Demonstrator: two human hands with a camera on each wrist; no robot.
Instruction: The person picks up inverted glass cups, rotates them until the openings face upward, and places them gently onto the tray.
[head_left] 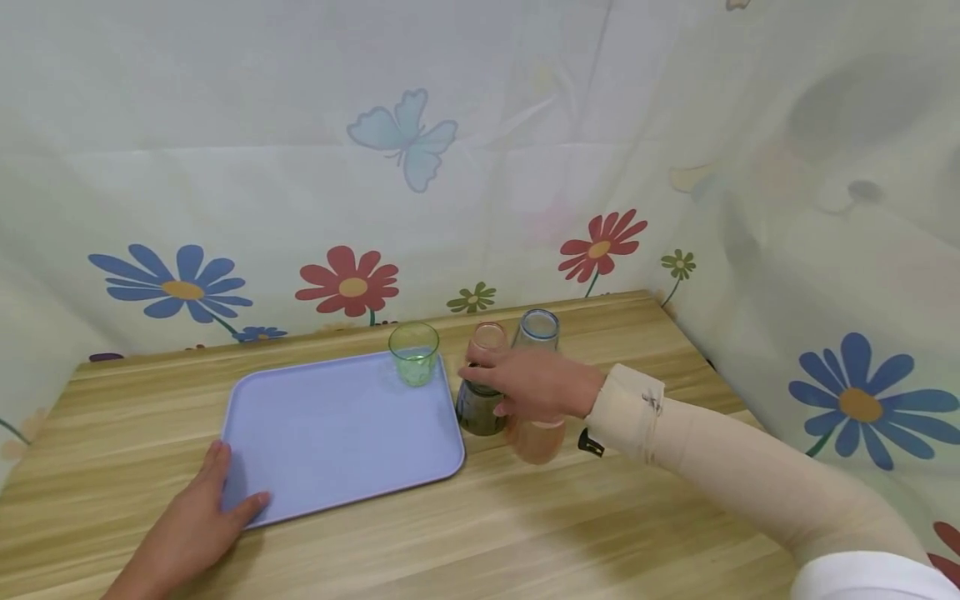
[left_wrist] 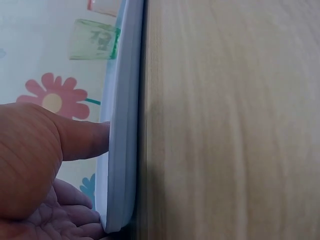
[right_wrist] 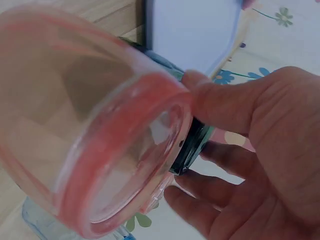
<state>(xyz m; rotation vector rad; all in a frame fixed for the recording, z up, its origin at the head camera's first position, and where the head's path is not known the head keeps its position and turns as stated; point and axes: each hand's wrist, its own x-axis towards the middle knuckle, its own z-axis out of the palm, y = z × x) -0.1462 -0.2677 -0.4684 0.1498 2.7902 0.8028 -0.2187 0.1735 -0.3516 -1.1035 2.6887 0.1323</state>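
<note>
A lavender tray [head_left: 337, 442] lies on the table. My left hand [head_left: 198, 512] holds its near left corner, with the thumb at the rim [left_wrist: 120, 150] in the left wrist view. An upright green glass [head_left: 415, 367] stands at the tray's far right corner. Just right of the tray, my right hand [head_left: 536, 383] grips an upside-down dark glass [head_left: 480, 412] by its raised base, thumb and fingers [right_wrist: 200, 192] on opposite sides. A pink glass [head_left: 537, 443] stands upside down under my right wrist, large in the right wrist view and partly hiding the dark glass.
Behind my right hand stand another pink-rimmed glass [head_left: 490, 335] and a blue-rimmed clear glass [head_left: 538, 327]. A small black clip-like piece [head_left: 591, 443] shows at my right cuff. A flowered curtain [head_left: 480, 192] borders the wooden table [head_left: 525, 525] at the back and sides.
</note>
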